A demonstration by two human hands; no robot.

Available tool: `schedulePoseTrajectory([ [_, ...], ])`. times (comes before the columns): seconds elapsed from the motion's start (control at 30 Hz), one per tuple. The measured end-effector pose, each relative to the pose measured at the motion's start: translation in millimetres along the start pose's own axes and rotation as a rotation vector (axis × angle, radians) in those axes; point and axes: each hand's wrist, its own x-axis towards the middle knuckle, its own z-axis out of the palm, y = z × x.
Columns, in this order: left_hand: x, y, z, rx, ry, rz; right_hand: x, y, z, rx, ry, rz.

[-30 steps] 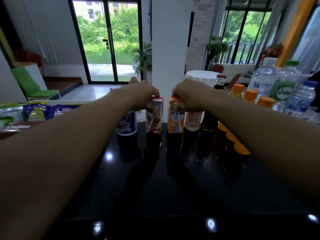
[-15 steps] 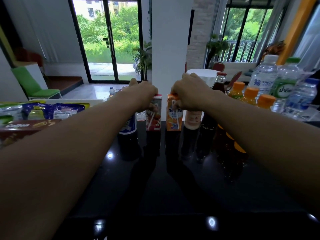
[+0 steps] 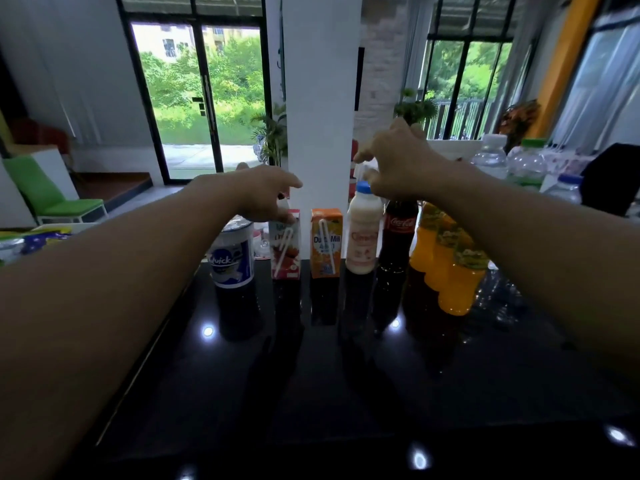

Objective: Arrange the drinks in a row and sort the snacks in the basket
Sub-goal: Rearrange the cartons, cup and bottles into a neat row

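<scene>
Glossy black tabletop fills the head view, with glass doors and greenery behind. Along its far edge stands the row of drinks: a Quick can, a red carton, an orange Dutch Mill carton, a pale yoghurt bottle, a Coca-Cola bottle and orange juice bottles, with water bottles farther back on the right. Snack packets lie at the left edge; the basket itself I cannot make out.

A second ago both hands gripped the two cartons. Now the right hand has lifted clear, fingers loosely spread and empty above the yoghurt bottle's cap, while the left hand rests half-curled on the red carton's top; whether it still grips, I cannot tell. The cartons look settled, so the row seems nearly done and the snacks remain.
</scene>
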Motion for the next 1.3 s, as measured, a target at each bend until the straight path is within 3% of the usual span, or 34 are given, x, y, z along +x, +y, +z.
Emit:
schedulePoseTrajectory([
  [0.23,25,57,-19,-0.338,0.141,0.133,-5,38,-2,0.079,-0.162,0.138],
  [0.47,59,88,8,-0.269,0.11,0.132,-7,53,4,0.165,-0.089,0.077],
  [0.73,64,91,28,-0.301,0.293,0.093,-4,63,6,0.164,-0.053,0.078],
  [0.93,64,91,27,-0.391,0.251,0.1,-6,69,12,0.186,-0.067,0.021],
  [1.17,66,103,32,-0.341,0.39,0.004,-3,69,17,0.228,-0.028,0.044],
  [1.3,59,104,32,-0.395,0.343,0.057,-4,76,16,0.241,-0.043,0.034],
])
